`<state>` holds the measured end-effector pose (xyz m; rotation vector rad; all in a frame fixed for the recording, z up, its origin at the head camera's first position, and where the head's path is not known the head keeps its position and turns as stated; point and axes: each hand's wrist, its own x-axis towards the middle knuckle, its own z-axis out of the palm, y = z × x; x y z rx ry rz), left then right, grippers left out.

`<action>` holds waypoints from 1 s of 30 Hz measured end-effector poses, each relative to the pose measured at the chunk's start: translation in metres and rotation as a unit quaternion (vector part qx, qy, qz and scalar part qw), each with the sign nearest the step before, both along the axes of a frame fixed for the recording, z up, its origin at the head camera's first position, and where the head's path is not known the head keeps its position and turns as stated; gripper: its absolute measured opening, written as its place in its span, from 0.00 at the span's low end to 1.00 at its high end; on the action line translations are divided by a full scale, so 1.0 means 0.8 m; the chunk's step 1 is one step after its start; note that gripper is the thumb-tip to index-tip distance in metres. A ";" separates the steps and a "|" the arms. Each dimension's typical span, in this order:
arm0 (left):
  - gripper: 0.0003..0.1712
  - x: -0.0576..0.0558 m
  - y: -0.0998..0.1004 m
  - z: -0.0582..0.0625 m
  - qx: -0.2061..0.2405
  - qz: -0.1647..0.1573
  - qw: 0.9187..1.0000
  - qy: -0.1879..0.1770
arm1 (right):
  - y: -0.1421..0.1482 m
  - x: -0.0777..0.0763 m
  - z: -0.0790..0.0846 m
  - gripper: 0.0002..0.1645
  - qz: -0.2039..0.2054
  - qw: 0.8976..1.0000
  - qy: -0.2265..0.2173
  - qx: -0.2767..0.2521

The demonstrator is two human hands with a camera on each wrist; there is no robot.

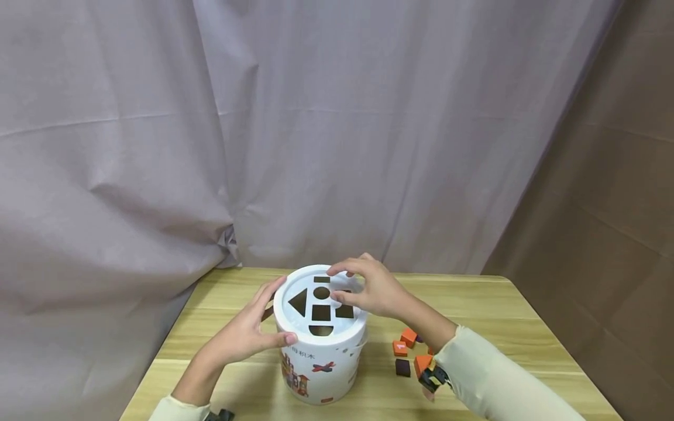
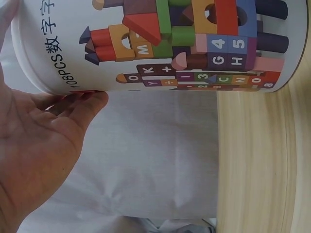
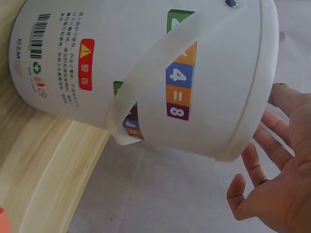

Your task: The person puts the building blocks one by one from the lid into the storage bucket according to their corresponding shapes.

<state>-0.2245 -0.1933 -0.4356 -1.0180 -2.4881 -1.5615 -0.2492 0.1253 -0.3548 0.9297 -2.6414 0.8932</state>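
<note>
A white bucket (image 1: pixel 321 374) printed with coloured building blocks stands upright on the table. Its white lid (image 1: pixel 301 279) has several cut-out holes, among them a triangle, a circle and a square. My left hand (image 1: pixel 242 336) holds the left side of the rim, thumb at the front and fingers toward the back. The left wrist view also shows this hand (image 2: pixel 43 150) against the bucket's top edge. Above the right part of the lid is my right hand (image 1: pixel 374 286), its thumb and index finger bent and apart, with no object visible between them.
Right of the bucket lie several small blocks, including an orange block marked 1 (image 1: pixel 400 348) and a dark block (image 1: pixel 402 368). My right forearm overlaps some of them. A pale carrying handle (image 3: pixel 158 57) hangs along the bucket's side. Grey curtain (image 1: pixel 337 146) hangs behind the wooden table (image 1: pixel 474 327).
</note>
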 end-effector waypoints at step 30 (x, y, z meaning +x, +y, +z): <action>0.70 -0.005 -0.010 0.004 -0.002 -0.002 1.000 0.009 | 0.109 0.031 -0.041 0.22 -0.078 0.996 0.038 -0.008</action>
